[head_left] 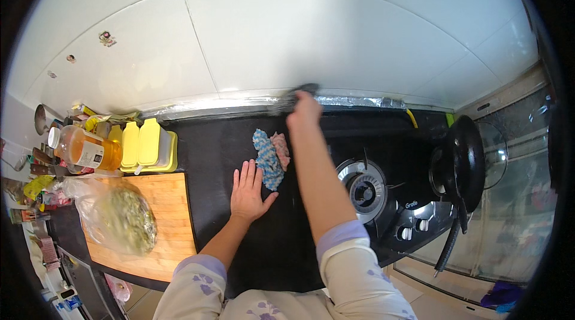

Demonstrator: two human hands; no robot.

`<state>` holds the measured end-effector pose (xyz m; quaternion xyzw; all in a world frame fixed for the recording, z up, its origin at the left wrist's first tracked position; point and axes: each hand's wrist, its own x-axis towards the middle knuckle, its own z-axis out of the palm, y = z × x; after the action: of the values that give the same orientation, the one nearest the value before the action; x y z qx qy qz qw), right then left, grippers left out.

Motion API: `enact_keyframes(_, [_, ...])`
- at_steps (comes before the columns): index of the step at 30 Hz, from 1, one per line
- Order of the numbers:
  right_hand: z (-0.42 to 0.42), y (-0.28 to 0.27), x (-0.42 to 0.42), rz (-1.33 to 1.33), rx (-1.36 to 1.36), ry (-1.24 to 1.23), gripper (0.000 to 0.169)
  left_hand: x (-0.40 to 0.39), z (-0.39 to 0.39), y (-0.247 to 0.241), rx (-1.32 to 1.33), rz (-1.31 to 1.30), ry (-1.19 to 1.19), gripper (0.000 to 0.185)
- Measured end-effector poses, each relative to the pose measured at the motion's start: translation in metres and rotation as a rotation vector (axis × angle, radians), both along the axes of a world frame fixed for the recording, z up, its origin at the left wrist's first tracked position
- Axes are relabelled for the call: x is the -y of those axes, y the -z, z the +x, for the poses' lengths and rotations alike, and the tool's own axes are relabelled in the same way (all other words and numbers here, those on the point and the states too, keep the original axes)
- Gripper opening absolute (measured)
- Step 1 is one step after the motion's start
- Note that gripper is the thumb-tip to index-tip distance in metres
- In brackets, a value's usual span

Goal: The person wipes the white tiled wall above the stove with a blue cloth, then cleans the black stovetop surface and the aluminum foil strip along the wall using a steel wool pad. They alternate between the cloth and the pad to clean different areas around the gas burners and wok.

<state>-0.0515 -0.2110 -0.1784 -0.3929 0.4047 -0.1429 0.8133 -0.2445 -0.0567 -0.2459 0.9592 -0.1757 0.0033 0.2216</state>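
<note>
My right hand reaches to the back of the black countertop. It grips a dark grey cloth or scrubbing pad, blurred by motion, against the foil-covered strip at the foot of the white tiled wall. Palm down on the countertop lies my left hand, fingers slightly apart and holding nothing. Just beyond its fingertips is a crumpled blue-and-white cloth, with a pink cloth against its right side.
Right of my forearm is a gas hob; a black wok tilts at its far side. On the left, a wooden cutting board bears a plastic bag of chopped greens. Yellow-lidded containers and an oil bottle stand behind it.
</note>
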Motion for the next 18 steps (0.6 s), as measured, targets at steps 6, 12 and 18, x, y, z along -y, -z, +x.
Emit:
enact_keyframes(6, [0.008,0.021,0.017,0.131,0.114,0.024,0.024,-0.001,0.001,-0.001,0.006,0.004,0.004,0.075])
enact_keyframes(12, [0.006,0.002,0.058,0.232,0.168,0.129,0.022,0.000,-0.001,-0.003,-0.002,-0.013,-0.003,0.075])
enact_keyframes(18, [0.004,0.015,-0.014,0.274,0.192,0.037,0.028,0.000,-0.002,-0.002,-0.005,0.003,0.010,0.076])
